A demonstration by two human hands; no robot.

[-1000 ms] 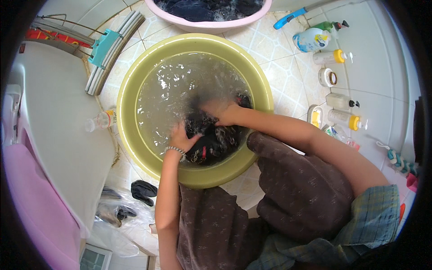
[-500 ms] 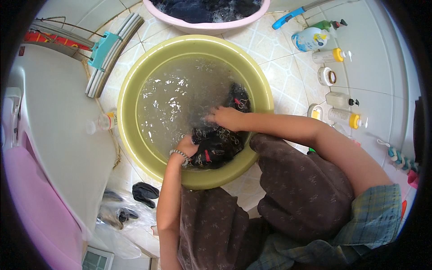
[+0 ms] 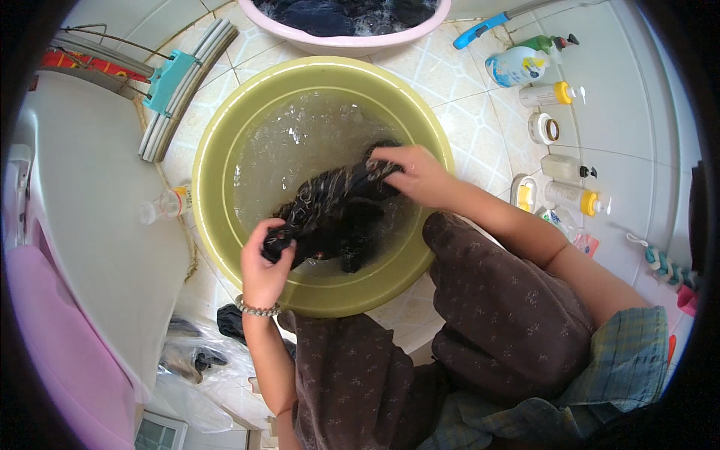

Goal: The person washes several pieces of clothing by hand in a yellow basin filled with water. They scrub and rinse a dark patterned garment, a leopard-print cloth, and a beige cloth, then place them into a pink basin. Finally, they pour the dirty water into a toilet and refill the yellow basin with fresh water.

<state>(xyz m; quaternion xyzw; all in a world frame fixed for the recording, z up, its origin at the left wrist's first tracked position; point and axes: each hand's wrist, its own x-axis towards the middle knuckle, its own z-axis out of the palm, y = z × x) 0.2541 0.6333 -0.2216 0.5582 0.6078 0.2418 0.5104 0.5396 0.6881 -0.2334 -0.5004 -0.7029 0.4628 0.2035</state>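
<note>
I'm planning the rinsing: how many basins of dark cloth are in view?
2: the olive-green basin in the middle, and the pink basin beyond it, cut off by the top edge. I see no others.

Mop (image 3: pixel 169 84) left of basin (image 3: pixel 215 191); bottles (image 3: pixel 540 94) right

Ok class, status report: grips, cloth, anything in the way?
Left grip closed on black cloth; right grip farther along. Cloth bunched between, over olive tub. No obstruction visible.

Pretty bright, soft light, with white glints on the water (image 3: pixel 289 142) upper-left of center, edges bowing fisheye-style and corners totally black.
</note>
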